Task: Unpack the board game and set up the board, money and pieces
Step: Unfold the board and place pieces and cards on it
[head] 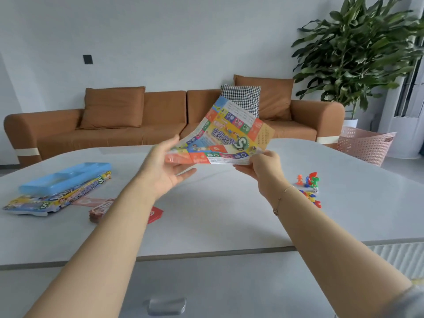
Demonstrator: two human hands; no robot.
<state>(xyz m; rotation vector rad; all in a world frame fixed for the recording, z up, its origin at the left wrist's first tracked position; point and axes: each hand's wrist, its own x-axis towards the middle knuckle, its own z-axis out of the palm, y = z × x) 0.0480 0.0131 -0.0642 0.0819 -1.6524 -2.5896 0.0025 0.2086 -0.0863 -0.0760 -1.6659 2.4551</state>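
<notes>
A colourful paper game board (227, 136) hangs in the air above the white table (218, 214), partly unfolded and tilted up toward the sofa. My right hand (263, 166) pinches its near right edge. My left hand (166, 166) is at its near left corner with the fingers spread and fairly straight, touching the sheet. The game box (57, 198) lies at the left with a blue plastic tray (66, 177) on top. Stacks of paper money (101, 208) and a red card stack (156, 213) lie beside my left forearm. Small plastic pieces and a die (309, 187) stand at the right.
A brown sofa (137, 125) with a checked cushion (243, 97) stands behind the table. A large potted plant (358, 53) and a pink mesh basket (364, 143) are at the right. A small grey object (166, 306) lies on the floor below the table's near edge.
</notes>
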